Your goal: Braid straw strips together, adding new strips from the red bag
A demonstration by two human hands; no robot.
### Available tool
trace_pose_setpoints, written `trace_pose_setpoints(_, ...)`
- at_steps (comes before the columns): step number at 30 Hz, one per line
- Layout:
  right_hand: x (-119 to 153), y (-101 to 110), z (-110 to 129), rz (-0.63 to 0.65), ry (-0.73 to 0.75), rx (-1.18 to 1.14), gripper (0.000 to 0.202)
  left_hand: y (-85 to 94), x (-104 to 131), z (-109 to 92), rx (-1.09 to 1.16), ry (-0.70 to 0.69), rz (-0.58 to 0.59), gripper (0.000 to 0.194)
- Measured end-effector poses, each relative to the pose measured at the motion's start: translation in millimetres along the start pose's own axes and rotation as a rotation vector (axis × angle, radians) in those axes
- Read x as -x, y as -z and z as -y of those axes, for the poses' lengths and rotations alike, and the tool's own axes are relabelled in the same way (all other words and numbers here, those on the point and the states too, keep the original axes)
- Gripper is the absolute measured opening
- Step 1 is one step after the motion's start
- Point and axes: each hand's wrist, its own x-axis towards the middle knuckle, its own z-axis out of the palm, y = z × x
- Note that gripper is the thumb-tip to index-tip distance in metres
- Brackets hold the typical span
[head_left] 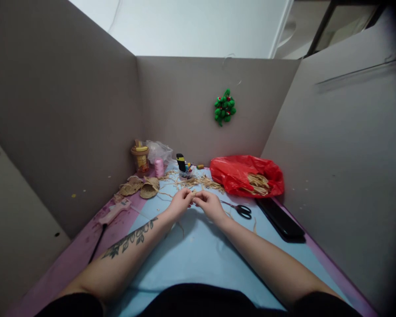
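My left hand [182, 201] and my right hand [208, 203] meet over the blue cloth, fingers pinched together. Between their fingertips is a small piece of tan straw [194, 193], mostly hidden by the fingers. Thin strands hang down near my left wrist. Just beyond the hands lie loose straw strips [211, 182]. Black-handled scissors [243, 211] rest to the right of my right hand, their blades pointing toward it. Two woven straw pieces, one of them cup-shaped [149, 188], sit to the left of my left hand.
A pink glue gun [115, 211] lies at the left. Pink thread [159, 167], a lidded cup [141, 159] and a container of tools [185, 174] stand at the back. A red bag of straw [237, 174] and a black case [281, 221] are right. Grey panels [191, 105] enclose the table.
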Motion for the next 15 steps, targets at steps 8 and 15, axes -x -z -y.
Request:
trace_pose_setpoints(8,-2.1,2.2,1.0,-0.037,-0.052,-0.058,0.015,6.5,0.8,-6.1,-0.321,-0.119,-0.052,0.012)
trace_pose_setpoints(15,-0.7,2.8,-5.6,-0.055,0.018,-0.025,0.02,7.9,0.3,-5.2,-0.206,-0.098,0.057,0.017)
